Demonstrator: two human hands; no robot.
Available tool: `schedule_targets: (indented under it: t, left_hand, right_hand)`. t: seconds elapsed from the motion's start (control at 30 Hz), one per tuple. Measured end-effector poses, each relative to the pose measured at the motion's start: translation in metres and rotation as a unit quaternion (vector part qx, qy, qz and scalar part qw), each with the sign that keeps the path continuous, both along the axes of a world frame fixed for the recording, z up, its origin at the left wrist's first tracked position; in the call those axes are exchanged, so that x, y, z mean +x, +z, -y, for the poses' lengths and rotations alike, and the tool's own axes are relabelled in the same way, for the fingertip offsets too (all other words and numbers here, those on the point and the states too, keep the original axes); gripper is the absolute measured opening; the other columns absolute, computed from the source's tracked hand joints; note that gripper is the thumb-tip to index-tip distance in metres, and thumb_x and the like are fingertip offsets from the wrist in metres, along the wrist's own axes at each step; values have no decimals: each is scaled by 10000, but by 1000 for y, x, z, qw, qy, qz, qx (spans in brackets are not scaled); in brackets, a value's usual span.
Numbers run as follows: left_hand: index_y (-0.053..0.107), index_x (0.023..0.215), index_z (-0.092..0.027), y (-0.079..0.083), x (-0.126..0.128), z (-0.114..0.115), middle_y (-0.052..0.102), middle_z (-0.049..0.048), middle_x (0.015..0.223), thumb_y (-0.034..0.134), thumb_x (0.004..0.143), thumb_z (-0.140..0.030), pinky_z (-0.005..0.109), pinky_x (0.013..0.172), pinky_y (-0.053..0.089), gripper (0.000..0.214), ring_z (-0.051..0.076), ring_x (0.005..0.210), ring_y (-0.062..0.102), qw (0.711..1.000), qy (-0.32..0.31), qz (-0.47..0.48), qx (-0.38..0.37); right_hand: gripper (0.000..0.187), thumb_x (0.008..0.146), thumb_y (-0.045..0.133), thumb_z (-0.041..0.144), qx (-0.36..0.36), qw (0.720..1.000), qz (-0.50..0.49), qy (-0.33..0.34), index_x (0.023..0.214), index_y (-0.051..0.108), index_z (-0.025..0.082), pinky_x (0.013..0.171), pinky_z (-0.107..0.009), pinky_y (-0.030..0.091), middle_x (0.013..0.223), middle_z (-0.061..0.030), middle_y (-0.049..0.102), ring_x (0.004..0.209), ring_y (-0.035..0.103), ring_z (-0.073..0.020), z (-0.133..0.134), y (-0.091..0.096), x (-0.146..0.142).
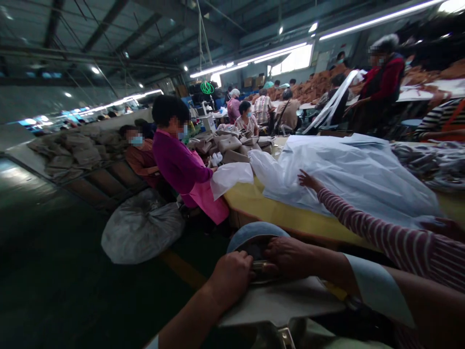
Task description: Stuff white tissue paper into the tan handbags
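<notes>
My left hand (231, 278) and my right hand (290, 257) meet at the opening of a pale blue handbag (256, 231) in my lap. Both hands grip it, with the fingers curled around its dark mouth. A small metal fitting (261, 266) shows between them, partly hidden by my fingers. Below my hands lies a cream panel (279, 303) of the bag or of my lap covering, and a metal buckle (285, 337) shows at the bottom edge.
A co-worker's striped sleeve (378, 228) reaches over a yellow table (276, 211) to a large translucent plastic sheet (348, 179). A person in a magenta top (178, 162) stands by tan bags (232, 144). A grey sack (141, 227) lies on the floor.
</notes>
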State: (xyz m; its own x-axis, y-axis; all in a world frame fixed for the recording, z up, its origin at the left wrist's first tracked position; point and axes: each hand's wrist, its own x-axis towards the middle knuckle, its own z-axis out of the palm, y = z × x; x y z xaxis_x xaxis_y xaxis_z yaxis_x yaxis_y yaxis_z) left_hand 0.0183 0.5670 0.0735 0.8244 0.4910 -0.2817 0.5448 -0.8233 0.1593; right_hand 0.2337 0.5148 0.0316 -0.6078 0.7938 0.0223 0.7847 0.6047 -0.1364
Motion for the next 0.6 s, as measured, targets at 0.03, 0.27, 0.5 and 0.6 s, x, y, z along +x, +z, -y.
schedule_targets:
  t: [0.03,0.27,0.5,0.6]
  left_hand:
    - [688,1055,-146,-2,2,-1,735,106,1092,603,957,-252,415,932,567,167,286,1051,699,1000,2,-2,-1]
    - [705,1001,-178,-10,8,-12,782,101,1004,459,953,-115,369,823,572,258,269,945,756,998,37,-49,-11]
    - [722,995,-243,-1,24,-34,795,67,1010,423,955,-171,383,836,580,310,265,939,764,999,44,8,-22]
    - [712,1126,-284,6,18,-67,766,37,1193,479,965,-379,366,992,563,299,248,1086,730,971,82,225,9]
  right_hand:
    - [453,1001,514,494,-11,1000,3,-10,887,754,127,734,-364,499,780,-95,730,714,642,-213,1,4,2]
    - [97,903,642,207,7,1000,19,-22,906,714,143,797,-286,498,949,-52,749,893,677,-186,9,16,18]
    - [116,915,577,197,9,997,35,-75,860,677,179,674,-290,441,950,-33,710,887,630,-183,-8,11,35]
    - [130,954,567,235,29,989,-6,-142,918,678,177,734,-255,443,1025,-32,706,949,615,-168,-29,25,79]
